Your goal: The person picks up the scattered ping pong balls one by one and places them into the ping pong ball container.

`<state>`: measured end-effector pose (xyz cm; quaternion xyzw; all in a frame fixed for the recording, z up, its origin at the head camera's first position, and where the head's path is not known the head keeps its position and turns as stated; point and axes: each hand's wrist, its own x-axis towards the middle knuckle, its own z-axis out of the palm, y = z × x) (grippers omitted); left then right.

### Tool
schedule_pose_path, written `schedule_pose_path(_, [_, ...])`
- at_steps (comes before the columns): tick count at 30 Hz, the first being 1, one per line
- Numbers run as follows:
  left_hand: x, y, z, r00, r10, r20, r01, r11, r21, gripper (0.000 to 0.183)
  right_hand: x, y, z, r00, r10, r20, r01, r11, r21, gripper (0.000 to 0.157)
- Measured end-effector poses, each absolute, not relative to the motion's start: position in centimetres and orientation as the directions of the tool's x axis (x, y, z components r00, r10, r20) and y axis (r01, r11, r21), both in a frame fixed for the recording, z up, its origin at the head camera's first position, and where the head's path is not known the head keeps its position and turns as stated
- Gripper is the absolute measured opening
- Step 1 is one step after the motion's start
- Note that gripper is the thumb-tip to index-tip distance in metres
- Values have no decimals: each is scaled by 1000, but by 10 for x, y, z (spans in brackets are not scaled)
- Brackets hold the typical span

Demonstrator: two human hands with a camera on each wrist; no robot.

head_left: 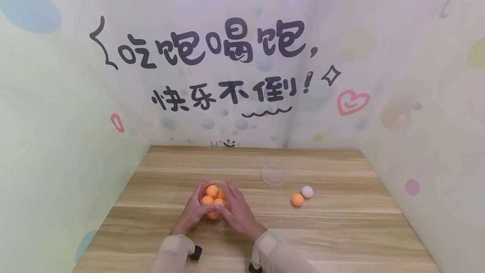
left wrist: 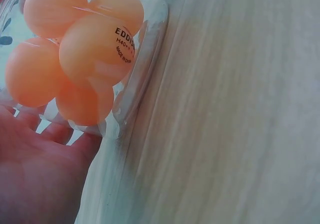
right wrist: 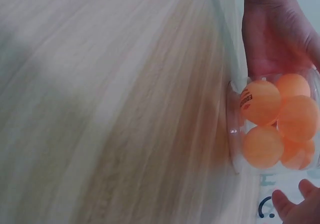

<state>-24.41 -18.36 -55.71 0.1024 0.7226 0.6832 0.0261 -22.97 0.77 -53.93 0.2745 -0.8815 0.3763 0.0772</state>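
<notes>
A clear plastic container (head_left: 217, 183) stands on the table, holding several orange ping-pong balls (head_left: 212, 191). My left hand (head_left: 197, 209) grips its left side, with fingers spread along the wall in the left wrist view. On the other side, my right hand (head_left: 239, 210) holds the container, its thumb at the near rim and fingers by the right wall. Dark print shows on one ball (left wrist: 97, 49) through the plastic. In the right wrist view, some right fingertips (right wrist: 283, 202) appear past the container's far side.
A clear round lid (head_left: 273, 175) lies on the wooden table (head_left: 341, 231) behind and right of the container. Farther right, a loose orange ball (head_left: 297, 199) sits beside a white ball (head_left: 307, 191). Printed walls (head_left: 235, 117) enclose the table at the back and sides.
</notes>
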Motion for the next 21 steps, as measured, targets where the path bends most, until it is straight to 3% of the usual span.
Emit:
schedule_pose_path(13, [-244,-183,-557,-983,177,53,62,49,997,95,-231,22,-554,-791,-389,472,-612,503,-610,61])
schedule_pose_path(21, [-245,-183,-558,-985,170,30,39,50,998,94,-232,28,-559,-804,-356,477,-595,513,-619,57])
